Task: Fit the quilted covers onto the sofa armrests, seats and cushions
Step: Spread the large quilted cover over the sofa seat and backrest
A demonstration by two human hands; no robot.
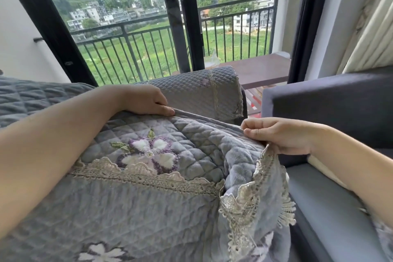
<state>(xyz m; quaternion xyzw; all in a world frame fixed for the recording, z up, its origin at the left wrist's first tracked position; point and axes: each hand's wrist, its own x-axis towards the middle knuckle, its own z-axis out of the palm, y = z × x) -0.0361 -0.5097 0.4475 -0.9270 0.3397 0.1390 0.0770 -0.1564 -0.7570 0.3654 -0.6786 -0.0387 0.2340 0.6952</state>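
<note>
Cover: grey-lilac quilted cover [148, 198] fills the lower middle of the view, draped over a bulky part of the sofa; which part lies under it is hidden.
Flower: purple and white embroidered flower [148, 153] with green leaves sits on the cover's top face, just above a band of beige lace [144, 176].
Lace edge: a scalloped lace edge [255, 198] hangs down the cover's right corner, folded and loose.
Second flower: a white flower [100, 253] shows at the bottom edge.
Left hand: left hand [146, 100] reaches across the cover, fingers curled over its far edge and gripping it, thumb hidden.
Right hand: right hand [278, 134] pinches the cover's upper right edge, fingers bent round the fabric near the lace corner.
Forearms: both are bare; the left lies over the cover's left side.
Armrest: beyond the hands an armrest [197, 89] already wears a grey diamond-quilted cover with a worn lace strip down it.
Left cushion: a quilted grey surface [32, 95] lies at far left.
Sofa: bare dark grey sofa back [340, 108] and seat [331, 208] stand at right, uncovered.
Curtain: pale curtain [372, 27] hangs at upper right.
Outside: black door frames [182, 17], a balcony railing [148, 49], a brown table [261, 70], then green fields and white houses.
</note>
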